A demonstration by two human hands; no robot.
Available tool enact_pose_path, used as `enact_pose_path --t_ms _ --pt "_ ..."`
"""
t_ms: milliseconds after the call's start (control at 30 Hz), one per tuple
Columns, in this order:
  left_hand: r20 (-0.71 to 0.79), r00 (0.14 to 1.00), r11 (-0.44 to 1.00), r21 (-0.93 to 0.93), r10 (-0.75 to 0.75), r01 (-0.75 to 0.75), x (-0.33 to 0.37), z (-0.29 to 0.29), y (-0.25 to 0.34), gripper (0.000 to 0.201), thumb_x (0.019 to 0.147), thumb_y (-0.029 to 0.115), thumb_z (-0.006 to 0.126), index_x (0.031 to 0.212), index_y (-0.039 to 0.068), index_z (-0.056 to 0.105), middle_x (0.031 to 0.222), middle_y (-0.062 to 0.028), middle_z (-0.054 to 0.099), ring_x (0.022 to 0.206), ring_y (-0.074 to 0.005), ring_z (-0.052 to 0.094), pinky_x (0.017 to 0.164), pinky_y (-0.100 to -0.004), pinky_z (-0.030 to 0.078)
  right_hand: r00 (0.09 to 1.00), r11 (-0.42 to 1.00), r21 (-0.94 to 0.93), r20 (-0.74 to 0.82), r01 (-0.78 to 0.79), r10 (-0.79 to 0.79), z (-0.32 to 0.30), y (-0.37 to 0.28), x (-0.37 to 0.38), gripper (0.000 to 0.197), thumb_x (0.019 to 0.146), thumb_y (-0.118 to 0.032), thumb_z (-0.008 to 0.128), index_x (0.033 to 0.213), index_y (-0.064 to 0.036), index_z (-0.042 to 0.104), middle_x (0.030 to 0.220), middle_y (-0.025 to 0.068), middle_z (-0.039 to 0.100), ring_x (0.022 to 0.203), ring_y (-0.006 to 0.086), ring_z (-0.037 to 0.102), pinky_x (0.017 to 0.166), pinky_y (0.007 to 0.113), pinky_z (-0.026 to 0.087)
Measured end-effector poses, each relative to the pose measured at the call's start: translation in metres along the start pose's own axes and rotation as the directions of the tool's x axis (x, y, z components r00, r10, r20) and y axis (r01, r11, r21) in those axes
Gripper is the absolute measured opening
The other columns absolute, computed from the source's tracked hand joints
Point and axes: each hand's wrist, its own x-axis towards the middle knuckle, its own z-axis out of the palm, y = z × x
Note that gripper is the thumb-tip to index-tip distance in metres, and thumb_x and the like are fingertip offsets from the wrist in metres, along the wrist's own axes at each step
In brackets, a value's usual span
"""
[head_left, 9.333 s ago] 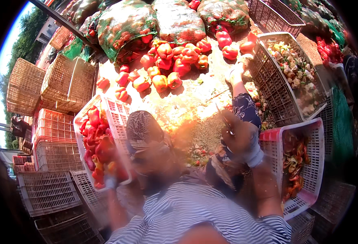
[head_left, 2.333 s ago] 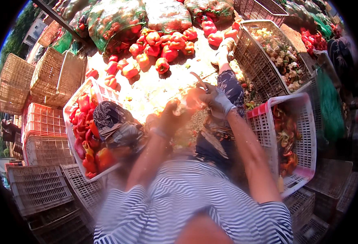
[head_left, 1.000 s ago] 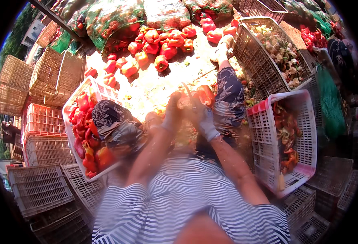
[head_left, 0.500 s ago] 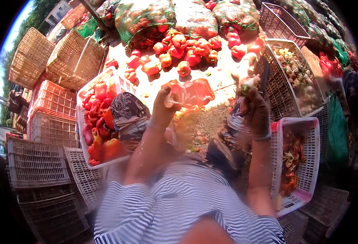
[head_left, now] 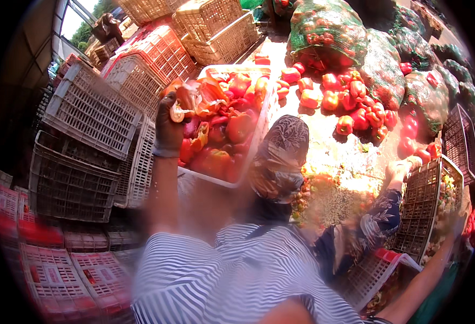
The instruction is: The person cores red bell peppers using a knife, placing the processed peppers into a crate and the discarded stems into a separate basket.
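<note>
Gloved in something dark, my left hand (head_left: 168, 123) is raised at the left edge of a white crate (head_left: 266, 116) of cut red peppers (head_left: 216, 162). Its fingers close on an opened red bell pepper (head_left: 204, 96), pale inside, which is over the crate's contents. Far to the right, my right forearm (head_left: 429, 281) reaches out beside a brown crate (head_left: 418, 210) holding pale pepper cores (head_left: 451, 186). My right hand (head_left: 464, 205) is small and dim near the picture's rim. Its fingers and anything in them cannot be made out.
Whole red peppers (head_left: 356, 102) lie in a pile ahead, before stuffed green net sacks (head_left: 329, 35). Stacked plastic crates (head_left: 92, 108) stand on the left. A white and red crate (head_left: 375, 275) sits low at the right, by my patterned trouser leg (head_left: 378, 221).
The view has swung left. My left hand has carried the opened pepper from between my knees to over the white crate. My right hand, earlier with a knife and a pepper core, has moved far right.
</note>
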Motion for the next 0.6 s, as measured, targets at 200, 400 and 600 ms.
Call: enact_pose_path --t_ms 200,400,600 --pt "0.309 0.948 0.994 -0.047 -0.077 0.096 -0.037 0.087 -0.035 0.071 0.074 -0.004 0.069 0.14 0.002 0.041 0.134 -0.0139 0.051 0.124 -0.0237 0.052 0.107 -0.037 0.042 0.989 0.793 0.609 0.11 0.012 -0.099 -0.021 -0.178 -0.133 0.074 0.086 -0.026 0.061 0.152 -0.0134 0.029 0.098 0.0117 0.064 0.07 0.0182 0.05 0.06 0.03 0.039" --pt "0.473 0.88 0.956 0.278 -0.052 -0.093 -0.07 0.219 -0.065 0.085 0.065 -0.005 0.07 0.144 0.002 0.039 0.142 -0.0125 0.047 0.132 -0.0229 0.046 0.11 -0.0357 0.038 0.639 -0.017 0.788 0.485 -0.615 -0.596 -0.08 -0.378 -0.29 0.089 0.082 -0.009 0.065 0.156 -0.0155 0.016 0.077 0.0084 0.065 0.044 0.0081 0.046 0.039 0.021 0.036" --pt "0.963 0.243 0.479 0.159 0.119 -0.863 -0.102 0.265 -0.096 0.076 0.058 0.01 0.08 0.129 0.006 0.054 0.101 -0.0155 0.066 0.085 -0.0349 0.067 0.072 -0.0428 0.054 0.483 -0.263 0.482 0.417 -0.836 -0.77 -0.064 -0.435 -0.348 0.048 0.089 -0.022 0.064 0.132 -0.0072 0.045 0.096 0.0051 0.066 0.075 0.0112 0.061 0.063 0.025 0.049"
